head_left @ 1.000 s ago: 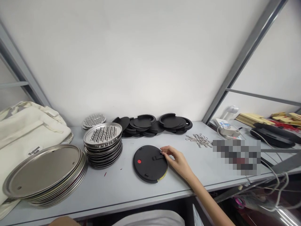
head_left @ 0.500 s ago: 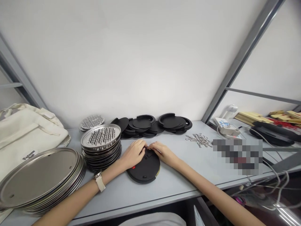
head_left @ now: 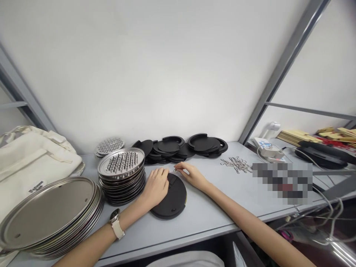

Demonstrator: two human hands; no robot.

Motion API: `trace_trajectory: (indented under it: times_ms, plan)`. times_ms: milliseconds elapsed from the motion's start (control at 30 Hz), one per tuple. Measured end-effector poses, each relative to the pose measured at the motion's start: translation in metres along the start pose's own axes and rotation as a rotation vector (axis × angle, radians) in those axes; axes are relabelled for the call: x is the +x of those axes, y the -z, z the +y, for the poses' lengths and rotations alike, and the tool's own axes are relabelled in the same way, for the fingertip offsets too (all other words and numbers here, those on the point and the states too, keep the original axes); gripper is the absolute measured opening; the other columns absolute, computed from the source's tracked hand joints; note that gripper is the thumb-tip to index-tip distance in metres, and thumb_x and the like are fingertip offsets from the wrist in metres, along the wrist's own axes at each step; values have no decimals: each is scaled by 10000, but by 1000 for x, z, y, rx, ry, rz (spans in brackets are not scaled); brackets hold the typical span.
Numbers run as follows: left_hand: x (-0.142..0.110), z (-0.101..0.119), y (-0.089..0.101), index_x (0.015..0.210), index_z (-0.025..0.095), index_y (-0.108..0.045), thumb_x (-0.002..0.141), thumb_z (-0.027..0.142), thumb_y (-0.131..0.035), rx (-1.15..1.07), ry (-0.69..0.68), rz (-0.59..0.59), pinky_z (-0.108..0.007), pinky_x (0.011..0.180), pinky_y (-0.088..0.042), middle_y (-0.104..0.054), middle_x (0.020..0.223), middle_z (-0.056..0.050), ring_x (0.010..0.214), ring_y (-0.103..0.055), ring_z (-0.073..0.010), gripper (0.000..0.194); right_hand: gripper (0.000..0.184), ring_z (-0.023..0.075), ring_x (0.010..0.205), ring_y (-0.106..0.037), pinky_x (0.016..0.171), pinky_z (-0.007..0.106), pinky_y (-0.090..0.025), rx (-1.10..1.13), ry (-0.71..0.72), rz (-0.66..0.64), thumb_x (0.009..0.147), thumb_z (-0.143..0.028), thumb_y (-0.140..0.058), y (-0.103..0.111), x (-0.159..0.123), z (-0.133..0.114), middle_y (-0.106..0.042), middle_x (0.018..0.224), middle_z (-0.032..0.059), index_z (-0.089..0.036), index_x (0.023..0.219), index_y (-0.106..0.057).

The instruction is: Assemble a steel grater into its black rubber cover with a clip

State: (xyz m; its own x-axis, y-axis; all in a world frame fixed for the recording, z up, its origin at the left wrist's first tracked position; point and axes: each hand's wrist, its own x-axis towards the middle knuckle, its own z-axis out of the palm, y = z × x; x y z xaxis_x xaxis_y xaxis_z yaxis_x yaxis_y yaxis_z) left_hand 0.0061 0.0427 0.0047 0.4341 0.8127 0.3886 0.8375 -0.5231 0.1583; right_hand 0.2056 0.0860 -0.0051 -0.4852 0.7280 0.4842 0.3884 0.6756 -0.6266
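Note:
A black round disc, with a small bump near its front edge, lies flat on the grey table before me. My left hand is closed over its upper left edge, with the fingers bent. At the disc's far edge my right hand pinches a small metal wire clip, partly hidden by the fingertips. To the right is a loose heap of similar wire clips. Left of my left hand stands a stack of round metal grater plates.
Black round rings and discs are piled along the wall. A stack of large oval metal trays and a cream bag fill the left side. Metal frame posts rise at both sides. White cables hang at right.
My right hand has drawn slightly away from my left hand, exposing the wire clip at the disc's far edge. My left hand has shifted a little left and covers the red spot seen before.

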Motion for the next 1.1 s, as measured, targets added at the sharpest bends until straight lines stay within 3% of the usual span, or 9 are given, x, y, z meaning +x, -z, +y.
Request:
trace_trajectory:
  times_ms: [200,333,500,667,933,1100]
  plan:
    - [2,-5,3,958,187,-513,878,133,-377,-161,10,36,-376,837,-398,-572,962,-58,936,-525,-219,167,178,176,833,-643,788,319,-506,135,-64,15,907,-332,-494,-1,2,-11,-682,915,38,-217,987,-605]
    - [6,-4,5,1047,222,-521,884,221,-467,-434,22,58,-385,932,-391,-597,1082,-30,1053,-530,-210,172,181,177,825,-642,785,321,-508,211,-66,49,904,-342,-502,-3,4,-23,-682,879,36,-210,959,-613]
    - [11,-2,4,1002,222,-528,843,340,-586,-841,110,44,-299,846,-474,-654,955,-6,925,-619,-168,207,175,178,776,-628,742,307,-499,212,-97,91,893,-363,-517,-3,3,-32,-664,816,25,-214,899,-609]
    - [12,-4,3,892,192,-570,854,328,-561,-894,140,66,-272,752,-485,-664,858,-10,830,-634,-162,142,183,154,701,-570,688,278,-474,185,-92,104,875,-371,-542,-6,1,-29,-604,748,4,-207,810,-588]
    - [13,-10,-1,849,170,-558,853,278,-557,-986,170,89,-267,741,-504,-636,810,-11,767,-643,-144,108,219,156,723,-615,714,289,-492,373,-138,-32,864,-384,-566,-9,0,-23,-640,756,2,-218,1006,-539]
    - [13,-12,-3,852,168,-544,856,284,-553,-1002,187,66,-263,719,-512,-634,794,-11,747,-655,-149,116,215,145,714,-591,703,279,-482,345,-141,-70,864,-397,-563,-10,1,-16,-646,779,13,-201,949,-591]
